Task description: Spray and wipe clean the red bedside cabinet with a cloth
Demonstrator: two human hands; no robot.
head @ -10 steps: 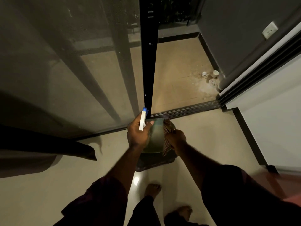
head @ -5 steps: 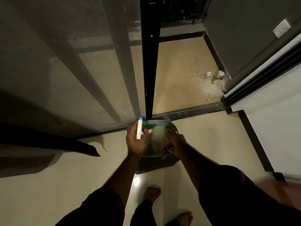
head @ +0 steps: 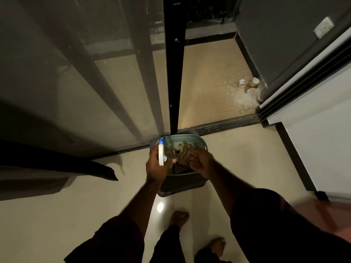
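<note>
Head view: the left hand (head: pixel 154 168) curls tight round the bottle (head: pixel 161 155), the right hand (head: pixel 202 164) grips the cloth (head: pixel 182 157), both over a green tub (head: pixel 199 140) by the door (head: pixel 173 73).

No text, label, brand or number could be read anywhere.
- White spray bottle with blue nozzle (head: pixel 161 156), gripped in left hand (head: pixel 154 168): side blurred, no print legible.
- Brown checked cloth (head: pixel 183 154), gripped by right hand (head: pixel 202 163): woven pattern only, no lettering seen.
- White wall socket plate (head: pixel 323 28) on grey wall: too small and dim to tell any marking.
</note>
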